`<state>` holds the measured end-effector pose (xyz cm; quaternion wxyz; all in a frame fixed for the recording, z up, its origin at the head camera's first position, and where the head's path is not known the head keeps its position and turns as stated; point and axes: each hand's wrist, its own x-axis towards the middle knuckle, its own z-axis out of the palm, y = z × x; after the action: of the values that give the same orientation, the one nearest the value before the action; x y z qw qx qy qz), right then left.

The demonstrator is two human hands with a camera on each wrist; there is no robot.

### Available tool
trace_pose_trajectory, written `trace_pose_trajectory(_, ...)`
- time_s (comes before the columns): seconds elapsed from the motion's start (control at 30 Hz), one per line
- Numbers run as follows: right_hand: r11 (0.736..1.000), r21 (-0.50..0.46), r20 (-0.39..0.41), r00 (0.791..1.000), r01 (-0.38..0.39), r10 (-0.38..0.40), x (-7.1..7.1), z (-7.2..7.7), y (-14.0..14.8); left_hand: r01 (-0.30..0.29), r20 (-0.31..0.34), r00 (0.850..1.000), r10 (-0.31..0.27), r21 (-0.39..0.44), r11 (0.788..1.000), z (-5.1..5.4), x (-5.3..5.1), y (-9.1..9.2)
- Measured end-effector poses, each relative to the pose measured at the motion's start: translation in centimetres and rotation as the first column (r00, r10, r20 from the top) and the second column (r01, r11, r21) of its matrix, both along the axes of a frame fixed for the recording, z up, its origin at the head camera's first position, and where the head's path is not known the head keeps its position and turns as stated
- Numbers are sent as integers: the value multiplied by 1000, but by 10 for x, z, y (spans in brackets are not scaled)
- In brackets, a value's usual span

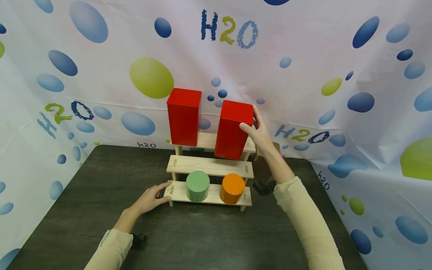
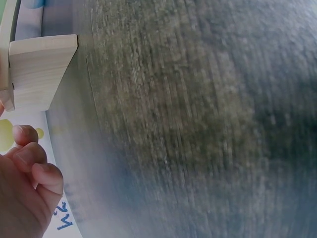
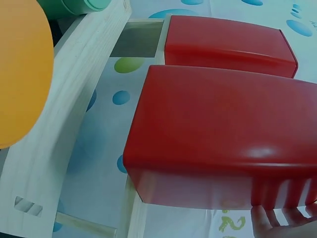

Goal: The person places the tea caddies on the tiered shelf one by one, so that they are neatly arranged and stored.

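My right hand [image 1: 260,135] grips a tall red box [image 1: 234,129] at its right side near the top. The box leans a little and its bottom juts past the front edge of the top shelf; whether it touches the shelf I cannot tell. Another red box [image 1: 184,118] stands upright at that shelf's left end. With index finger and thumb, my left hand [image 1: 149,199] holds the left end of the lowest step of a wooden three-step stand [image 1: 210,165]. Its other fingers [image 2: 30,156] curl loosely beside the wood. A green cylinder [image 1: 197,186] and an orange cylinder [image 1: 232,189] stand on that step.
The stand sits on a dark wood-grain table [image 1: 202,240]. Behind and beside it hangs a white curtain [image 1: 216,63] with blue and green spots and H2O lettering. A brownish object [image 1: 261,167], partly hidden by my right arm, is right of the stand.
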<state>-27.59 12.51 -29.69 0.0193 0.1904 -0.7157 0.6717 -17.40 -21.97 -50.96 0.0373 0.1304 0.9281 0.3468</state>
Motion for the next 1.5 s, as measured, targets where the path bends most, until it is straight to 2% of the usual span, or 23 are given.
trace_pose_trajectory(0.1, 998, 62, -3, 1000, 30, -30, 8, 7, -5, 6, -2, 1000, -6, 3, 1000, 0, 0, 1)
trace_pose_trajectory(0.33, 988, 90, -57, 991, 125, -121, -12, -10, -5, 8, -11, 1000, -8, 3, 1000, -1, 1, 0)
trace_pose_trajectory(0.7, 988, 98, -65, 992, 116, -110, -13, -10, -14, 15, -26, 1000, -15, 1, 1000, -2, 3, 1)
trace_pose_trajectory(0.87, 989, 102, -74, 992, 110, -103, -5, -13, -15, 12, -29, 1000, -12, -1, 1000, -3, 3, 1)
trace_pose_trajectory(1.1, 990, 90, -98, 990, 111, -103, 23, -4, -22, 8, -29, 1000, -8, 1, 1000, -3, 3, 1)
trace_pose_trajectory(1.2, 991, 75, -109, 989, 112, -103, 25, -4, -25, 3, -25, 1000, -3, -2, 1000, -4, 3, 0)
trace_pose_trajectory(1.27, 991, 67, -117, 987, 114, -106, 23, -6, -26, 3, -26, 1000, -3, -4, 1000, -4, 3, 0)
trace_pose_trajectory(1.5, 988, 65, -179, 976, 138, -124, 2, -26, -32, 4, -26, 1000, -4, -5, 1000, -3, 4, -1)
